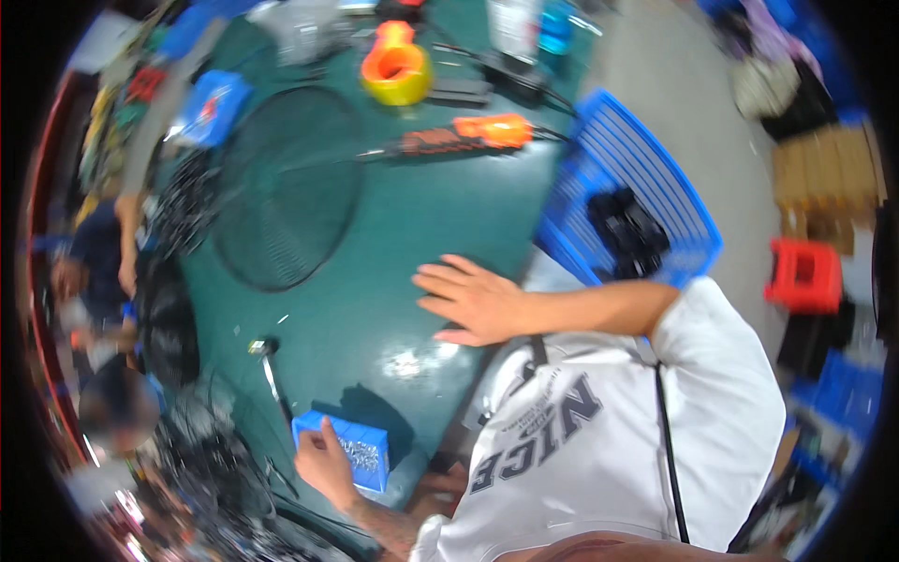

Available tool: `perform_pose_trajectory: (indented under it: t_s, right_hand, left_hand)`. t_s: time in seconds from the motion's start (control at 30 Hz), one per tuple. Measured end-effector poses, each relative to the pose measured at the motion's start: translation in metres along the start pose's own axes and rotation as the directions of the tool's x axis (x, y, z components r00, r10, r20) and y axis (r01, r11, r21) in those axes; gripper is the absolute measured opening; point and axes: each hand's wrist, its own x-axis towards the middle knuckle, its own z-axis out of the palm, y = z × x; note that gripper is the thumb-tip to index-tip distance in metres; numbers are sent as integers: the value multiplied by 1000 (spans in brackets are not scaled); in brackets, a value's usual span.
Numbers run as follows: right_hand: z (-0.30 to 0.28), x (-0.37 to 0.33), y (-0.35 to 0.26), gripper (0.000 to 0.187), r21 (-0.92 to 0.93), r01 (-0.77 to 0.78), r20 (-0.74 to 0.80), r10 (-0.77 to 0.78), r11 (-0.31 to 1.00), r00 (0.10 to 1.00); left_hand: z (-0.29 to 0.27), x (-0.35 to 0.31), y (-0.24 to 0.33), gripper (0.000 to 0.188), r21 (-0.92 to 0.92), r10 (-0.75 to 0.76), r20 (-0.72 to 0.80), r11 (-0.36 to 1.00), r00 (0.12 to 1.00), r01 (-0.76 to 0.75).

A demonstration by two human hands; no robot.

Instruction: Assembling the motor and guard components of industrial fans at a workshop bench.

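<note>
My left hand (326, 465) grips the left side of a small blue box (372, 434), its fingers curled at the rim. Small silvery metal pieces (361, 456) lie in the box; they are too small to name. The box appears tilted, and a dark shadow falls on the green table (412, 225) beside it. With fingers spread, my right hand (476, 300) is held palm down at the table's right part, holding nothing. A hammer-like tool (272, 375) with a shiny shaft and dark handle lies just beyond the box.
A round black wire mesh guard (288, 187) lies at the far left. Behind are an orange and black corded power tool (459, 138) and a yellow-orange tape roll (397, 77). A blue basket (646, 150) holds black parts. Another person (98, 253) sits across at left, near black cables.
</note>
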Motion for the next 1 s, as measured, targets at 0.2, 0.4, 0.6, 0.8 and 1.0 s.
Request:
perform_pose_trajectory:
  t_s: [0.2, 0.4, 0.6, 0.8, 1.0]
  right_hand:
    - [9, -27, 16, 31, 209, 87, -262, -30, 974, 965]
    - [-9, -134, 41, 11, 425, 53, -491, 181, 903, 852]
    - [44, -305, 157, 14, 418, -719, -224, 830, 555, 510]
    - [170, -514, 270, 49, -159, -966, 460, 851, -204, -255]
    - [205, -534, 286, 69, -60, -782, 414, 698, -620, -585]
  left_hand:
    - [42, -15, 5, 32, 217, -68, -44, 973, 997, 76]
    - [39, -30, 14, 28, 347, -8, 86, 938, 996, -22]
    - [53, -22, 104, 38, 379, 16, -30, 925, 999, -4]
    - [135, -23, 238, 57, 94, 482, 26, 871, 876, -483]
    - [159, -3, 329, 95, 66, 626, 173, 763, 760, -643]
